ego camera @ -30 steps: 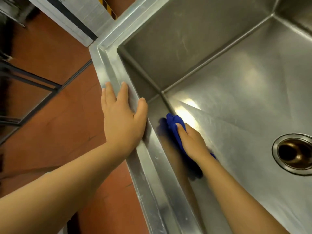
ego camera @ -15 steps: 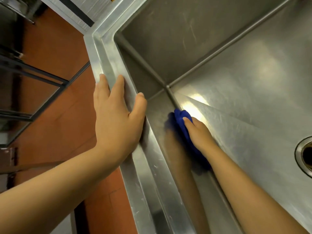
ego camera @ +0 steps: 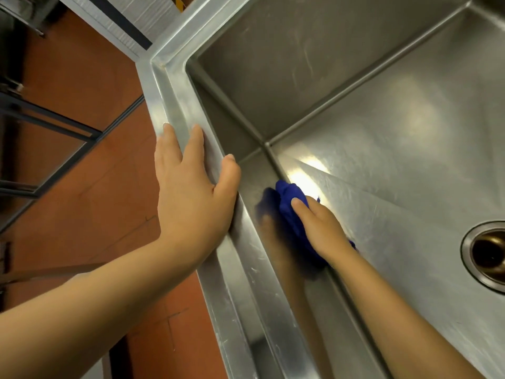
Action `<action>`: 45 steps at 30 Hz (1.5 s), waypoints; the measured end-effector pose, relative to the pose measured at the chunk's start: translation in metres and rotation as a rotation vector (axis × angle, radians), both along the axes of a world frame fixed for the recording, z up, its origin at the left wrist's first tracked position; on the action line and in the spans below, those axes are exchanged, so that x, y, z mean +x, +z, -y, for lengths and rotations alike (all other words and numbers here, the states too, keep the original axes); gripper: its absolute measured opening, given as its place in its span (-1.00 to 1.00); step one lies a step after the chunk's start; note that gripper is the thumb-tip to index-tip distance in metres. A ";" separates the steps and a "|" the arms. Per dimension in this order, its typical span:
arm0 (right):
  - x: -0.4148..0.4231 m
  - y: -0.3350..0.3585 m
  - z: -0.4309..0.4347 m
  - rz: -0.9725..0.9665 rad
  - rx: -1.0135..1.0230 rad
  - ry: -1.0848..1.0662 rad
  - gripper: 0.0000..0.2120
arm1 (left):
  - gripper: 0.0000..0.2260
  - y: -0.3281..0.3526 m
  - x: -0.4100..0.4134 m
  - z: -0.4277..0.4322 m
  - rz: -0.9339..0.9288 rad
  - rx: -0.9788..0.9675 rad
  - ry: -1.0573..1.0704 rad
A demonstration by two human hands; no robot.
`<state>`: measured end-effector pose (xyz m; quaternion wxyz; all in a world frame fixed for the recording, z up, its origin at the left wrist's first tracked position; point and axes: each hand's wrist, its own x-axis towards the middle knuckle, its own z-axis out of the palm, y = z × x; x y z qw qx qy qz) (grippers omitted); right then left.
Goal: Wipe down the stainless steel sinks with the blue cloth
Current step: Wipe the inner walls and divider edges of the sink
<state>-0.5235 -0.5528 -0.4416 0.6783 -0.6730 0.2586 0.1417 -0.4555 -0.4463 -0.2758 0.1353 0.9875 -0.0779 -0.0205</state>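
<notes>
The stainless steel sink (ego camera: 369,138) fills the right of the head view, a deep basin seen from above. My right hand (ego camera: 318,225) is down inside it and grips a bunched blue cloth (ego camera: 288,199), pressing it against the left inner wall near the bottom seam. The cloth's reflection shows dark on the wall beside it. My left hand (ego camera: 188,187) lies flat on the sink's left rim (ego camera: 175,105), fingers straight along the edge and thumb hanging over the inner side.
A round drain (ego camera: 489,253) sits in the basin floor at the right edge. Red-brown floor (ego camera: 95,173) lies left of the sink, with a dark metal frame (ego camera: 49,119) at far left and a steel panel (ego camera: 109,17) at the top.
The right hand with the cloth stays on the left wall with only slight shifts. The view has swung, bringing the drain back into sight. The left hand keeps its place on the rim.
</notes>
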 end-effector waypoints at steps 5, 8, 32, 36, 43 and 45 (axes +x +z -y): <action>-0.045 0.070 -0.003 0.297 0.058 -0.030 -0.63 | -0.46 0.002 -0.002 0.004 0.009 0.004 0.019; -0.040 0.060 -0.001 0.188 -0.006 -0.026 -0.74 | -0.47 0.003 -0.002 0.005 0.000 0.004 0.022; -0.148 0.152 -0.006 0.224 -0.008 -0.049 -0.69 | -0.35 0.016 -0.071 0.002 -0.155 0.010 -0.066; -0.137 0.129 -0.005 0.218 -0.010 -0.039 -0.73 | -0.39 0.007 -0.074 0.003 -0.056 -0.012 -0.025; -0.119 0.087 0.004 0.061 -0.061 0.053 -0.69 | -0.42 0.006 -0.074 0.005 -0.035 -0.019 0.000; -0.131 0.098 0.000 0.166 -0.014 0.022 -0.65 | -0.43 0.006 -0.075 0.005 -0.029 -0.033 -0.004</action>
